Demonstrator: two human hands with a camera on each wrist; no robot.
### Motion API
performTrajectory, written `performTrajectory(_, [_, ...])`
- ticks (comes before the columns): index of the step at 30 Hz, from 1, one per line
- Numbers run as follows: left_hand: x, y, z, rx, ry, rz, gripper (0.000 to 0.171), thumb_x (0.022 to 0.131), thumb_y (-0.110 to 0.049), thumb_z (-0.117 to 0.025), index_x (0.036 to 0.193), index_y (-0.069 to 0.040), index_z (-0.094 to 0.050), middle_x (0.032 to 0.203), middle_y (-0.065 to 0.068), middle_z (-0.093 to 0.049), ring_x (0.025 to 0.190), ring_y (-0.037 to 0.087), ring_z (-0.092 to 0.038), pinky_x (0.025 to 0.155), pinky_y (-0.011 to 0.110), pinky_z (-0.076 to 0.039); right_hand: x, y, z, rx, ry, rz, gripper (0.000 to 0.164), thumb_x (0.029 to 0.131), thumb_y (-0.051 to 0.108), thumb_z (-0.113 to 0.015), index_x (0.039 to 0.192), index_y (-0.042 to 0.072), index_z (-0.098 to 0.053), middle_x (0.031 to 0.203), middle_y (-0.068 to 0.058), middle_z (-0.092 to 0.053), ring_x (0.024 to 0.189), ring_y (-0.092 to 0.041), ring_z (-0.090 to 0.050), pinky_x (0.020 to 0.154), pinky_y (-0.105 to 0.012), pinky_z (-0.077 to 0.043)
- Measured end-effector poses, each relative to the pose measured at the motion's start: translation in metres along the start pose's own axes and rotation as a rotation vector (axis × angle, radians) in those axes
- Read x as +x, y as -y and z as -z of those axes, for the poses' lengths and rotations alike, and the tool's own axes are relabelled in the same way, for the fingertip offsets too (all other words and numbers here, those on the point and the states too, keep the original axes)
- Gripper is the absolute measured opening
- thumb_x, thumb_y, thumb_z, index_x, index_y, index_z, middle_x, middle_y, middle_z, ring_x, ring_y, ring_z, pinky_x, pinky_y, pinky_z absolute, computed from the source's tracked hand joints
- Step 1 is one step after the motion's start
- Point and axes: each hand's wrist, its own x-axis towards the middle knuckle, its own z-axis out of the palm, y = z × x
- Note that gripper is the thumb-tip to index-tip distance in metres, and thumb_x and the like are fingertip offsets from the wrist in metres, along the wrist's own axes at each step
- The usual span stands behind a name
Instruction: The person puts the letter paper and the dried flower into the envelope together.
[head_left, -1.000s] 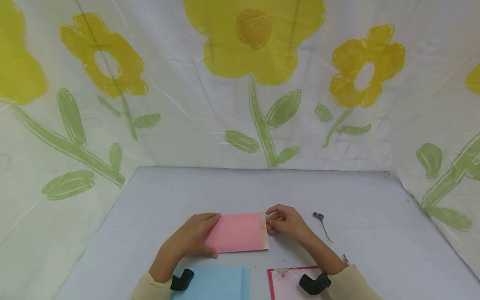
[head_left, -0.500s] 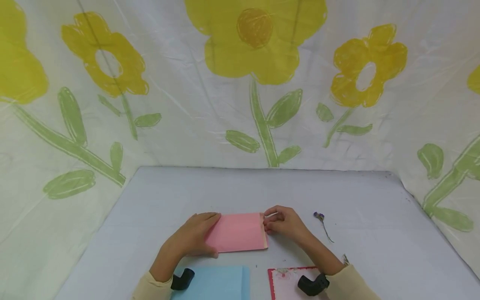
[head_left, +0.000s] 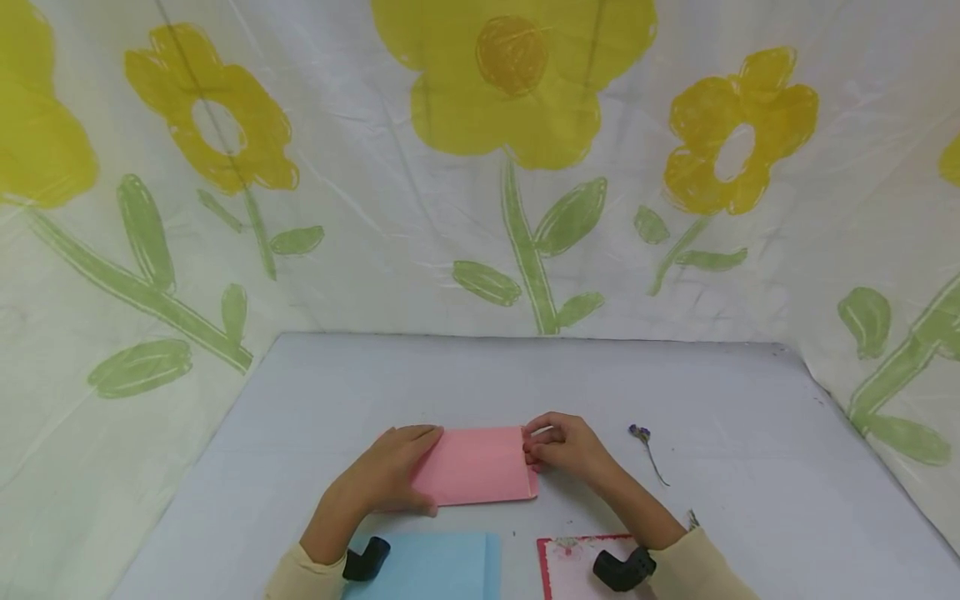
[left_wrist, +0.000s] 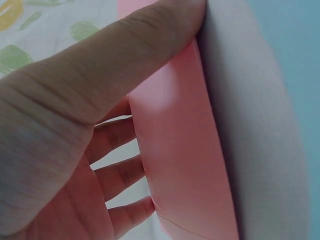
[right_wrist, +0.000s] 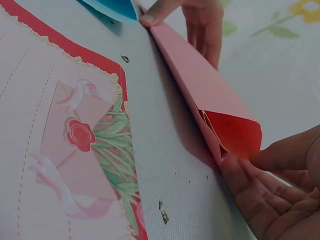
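A pink paper envelope (head_left: 476, 467) lies at the middle of the table. My left hand (head_left: 390, 471) grips its left end, the thumb on the near long edge and the fingers (left_wrist: 120, 175) along the far one. At the right end my right hand (head_left: 566, 446) pinches the edge beside the opening. In the right wrist view the envelope's mouth (right_wrist: 235, 132) gapes, with a red-orange inside and a thin tan edge within. What lies deeper in the envelope is hidden.
A light blue folded paper (head_left: 427, 567) lies at the front, left of a red-edged sheet (right_wrist: 75, 150) printed with an envelope and wax seal. A dried purple flower (head_left: 641, 433) lies to the right. Small bits (right_wrist: 163, 212) are scattered on the table (head_left: 360, 383).
My right hand has moved slightly left onto the envelope's end. The pale strip there has narrowed until pink shows at the edge. My left hand stays in place.
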Motion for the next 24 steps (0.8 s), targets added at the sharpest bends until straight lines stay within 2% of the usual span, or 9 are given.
performTrajectory(12, [0.0003,-0.0014,0.0016,0.009,0.009,0.004,0.098,0.056,-0.048,-0.081,0.135,-0.005,-0.041,0.134,0.008,-0.042,0.123,0.026,-0.036,0.1,0.045,-0.028,0.0029,0.0009,-0.0026,-0.041,-0.02,-0.013,0.021,0.086,0.007,-0.06,0.107,0.005,-0.059,0.089,-0.009,-0.066,0.074,-0.023,-0.064,0.064,-0.035,-0.053])
performTrajectory(24, [-0.0002,-0.0005,0.0023,-0.006,0.011,0.002,0.098,0.057,-0.048,-0.081,0.135,-0.005,-0.041,0.134,0.008,-0.042,0.123,0.026,-0.035,0.101,0.046,-0.025,0.0038,0.0019,-0.0058,-0.092,-0.018,0.007,0.022,0.087,0.011,-0.059,0.109,0.009,-0.057,0.089,-0.005,-0.066,0.073,-0.021,-0.063,0.065,-0.033,-0.052])
